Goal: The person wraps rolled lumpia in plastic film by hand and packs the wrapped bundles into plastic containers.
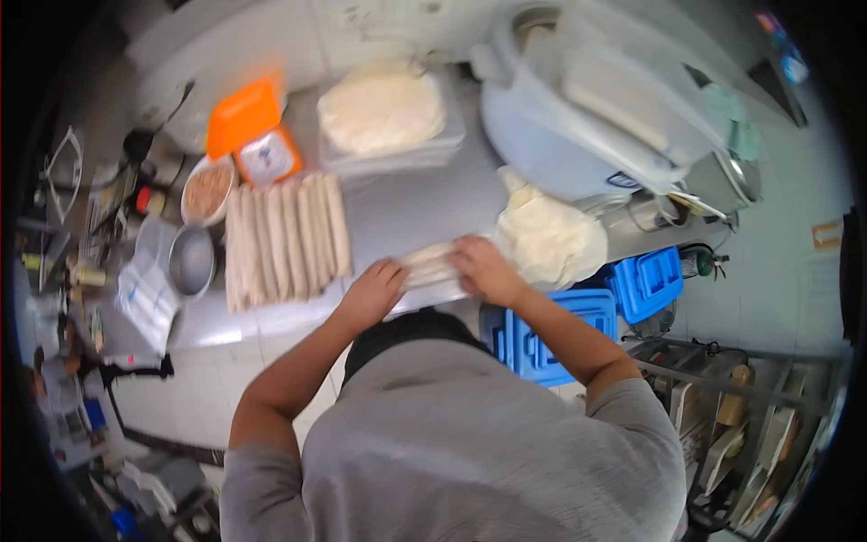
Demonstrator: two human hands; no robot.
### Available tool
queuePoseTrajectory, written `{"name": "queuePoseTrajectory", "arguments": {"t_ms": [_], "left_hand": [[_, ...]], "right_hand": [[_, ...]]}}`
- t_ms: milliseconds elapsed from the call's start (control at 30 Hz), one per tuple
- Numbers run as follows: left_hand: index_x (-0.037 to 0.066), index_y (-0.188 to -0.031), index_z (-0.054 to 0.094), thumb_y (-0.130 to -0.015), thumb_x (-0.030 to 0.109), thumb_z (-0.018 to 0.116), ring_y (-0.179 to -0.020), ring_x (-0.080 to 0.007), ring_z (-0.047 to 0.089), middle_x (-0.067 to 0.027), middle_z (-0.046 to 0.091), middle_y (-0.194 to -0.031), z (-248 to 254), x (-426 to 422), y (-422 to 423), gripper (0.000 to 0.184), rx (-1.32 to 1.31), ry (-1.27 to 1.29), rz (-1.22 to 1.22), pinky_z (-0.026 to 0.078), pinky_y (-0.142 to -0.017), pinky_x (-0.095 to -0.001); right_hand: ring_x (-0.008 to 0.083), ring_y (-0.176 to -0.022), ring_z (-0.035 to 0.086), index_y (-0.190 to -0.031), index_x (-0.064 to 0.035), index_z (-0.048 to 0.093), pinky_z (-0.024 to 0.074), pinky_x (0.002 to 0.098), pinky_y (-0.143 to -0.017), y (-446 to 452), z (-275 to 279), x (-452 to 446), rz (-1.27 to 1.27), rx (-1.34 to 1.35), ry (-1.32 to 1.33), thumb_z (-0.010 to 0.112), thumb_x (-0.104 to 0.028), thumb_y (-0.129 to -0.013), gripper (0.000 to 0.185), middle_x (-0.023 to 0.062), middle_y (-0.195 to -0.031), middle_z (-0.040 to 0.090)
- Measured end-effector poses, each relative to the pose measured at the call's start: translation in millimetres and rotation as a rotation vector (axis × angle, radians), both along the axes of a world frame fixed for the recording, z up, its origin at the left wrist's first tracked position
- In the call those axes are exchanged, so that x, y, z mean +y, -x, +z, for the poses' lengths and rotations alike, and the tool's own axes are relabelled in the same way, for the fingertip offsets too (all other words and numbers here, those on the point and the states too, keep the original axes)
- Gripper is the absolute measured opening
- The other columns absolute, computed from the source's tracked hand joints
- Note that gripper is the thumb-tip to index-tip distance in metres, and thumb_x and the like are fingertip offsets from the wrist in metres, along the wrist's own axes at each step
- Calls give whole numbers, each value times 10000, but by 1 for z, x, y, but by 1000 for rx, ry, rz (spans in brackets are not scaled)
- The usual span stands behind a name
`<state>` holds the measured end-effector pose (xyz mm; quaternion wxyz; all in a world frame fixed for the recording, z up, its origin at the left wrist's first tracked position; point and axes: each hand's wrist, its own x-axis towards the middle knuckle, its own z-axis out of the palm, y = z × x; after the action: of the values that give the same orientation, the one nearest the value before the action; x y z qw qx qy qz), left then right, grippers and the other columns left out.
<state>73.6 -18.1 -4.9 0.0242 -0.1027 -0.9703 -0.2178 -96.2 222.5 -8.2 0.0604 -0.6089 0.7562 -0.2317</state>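
A short length of pale dough lies near the front edge of the steel table, between my two hands. My left hand has its fingers curled over the left end of the dough. At the other end, my right hand grips the dough with bent fingers; its fingertips are slightly blurred. Left of my hands, several long dough ropes lie side by side in a row. To the right of my right hand sits a large, soft mound of dough.
Behind the ropes stand an orange-lidded tub and a white bowl of brownish filling. A flat dough slab rests on a clear container. A big pale bin occupies the back right; blue lidded boxes stand below the edge.
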Motion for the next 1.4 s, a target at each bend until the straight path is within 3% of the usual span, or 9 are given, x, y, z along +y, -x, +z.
{"name": "queuePoseTrajectory", "arguments": {"t_ms": [133,267,433,667,900,1133,1200,1267,1400], "left_hand": [[39,-1178,610,-893,129,612,-931,-328,668,-149,673,-1107,-3,-19,17,299,136,-26,48,548,-832,-409],[26,-1125,683,-933,140,587,-915,-296,686,-167,686,-1081,32,-44,41,243,-89,-237,163,536,-819,-338],[-4,-1213,617,-972,143,550,-1003,-174,635,-98,670,-1138,133,-55,50,291,427,-631,382,498,-892,-328],[-46,-1169,612,-977,128,547,-954,-177,635,-125,669,-1061,168,-56,16,268,406,-844,571,499,-873,-298],[-61,-1057,656,-955,118,591,-832,-152,655,-102,696,-877,133,-47,-9,217,253,-853,728,513,-785,-274],[-62,-1058,654,-942,108,609,-820,-142,640,-96,682,-863,127,-61,-33,210,71,-927,901,503,-773,-263],[-57,-1042,659,-941,106,611,-824,-136,636,-84,677,-863,137,-60,-20,198,69,-914,903,499,-771,-261],[-45,-1036,666,-924,88,623,-831,-152,642,-90,683,-876,160,-52,13,179,54,-740,871,497,-780,-269],[24,-1061,689,-810,37,706,-959,-291,649,-142,688,-1006,233,-9,123,252,269,-276,413,498,-870,-357]], "right_hand": [[345,-1195,503,-1263,-73,541,389,449,-1026,11,-6,-10,9,159,32,649,-58,-705,568,162,-1276,538],[332,-1090,584,-1263,-85,553,462,426,-940,29,23,-21,-37,-21,-133,621,-25,-719,551,144,-1197,613],[310,-1002,628,-1221,-72,595,504,407,-877,45,214,9,-84,330,269,582,29,-730,501,131,-1123,654],[254,-838,671,-1084,-99,707,534,326,-772,131,399,87,-718,440,610,643,-104,-876,218,111,-967,703],[280,-828,654,-1033,-79,724,504,330,-784,293,398,91,-725,477,333,673,-100,-838,203,166,-929,692],[133,-875,600,-1099,-69,696,500,269,-777,412,351,107,-636,-528,32,664,-34,-842,261,65,-987,676],[149,-943,604,-1148,-77,676,511,282,-784,429,330,107,-583,-463,-336,691,-57,-811,338,58,-1057,662],[166,-970,609,-1174,-73,666,517,301,-799,414,325,86,-569,-215,-749,709,-88,-796,380,66,-1099,657],[195,-1038,598,-1268,-87,614,532,344,-830,425,316,79,-569,-387,-795,748,-128,-761,526,80,-1179,631]]}}
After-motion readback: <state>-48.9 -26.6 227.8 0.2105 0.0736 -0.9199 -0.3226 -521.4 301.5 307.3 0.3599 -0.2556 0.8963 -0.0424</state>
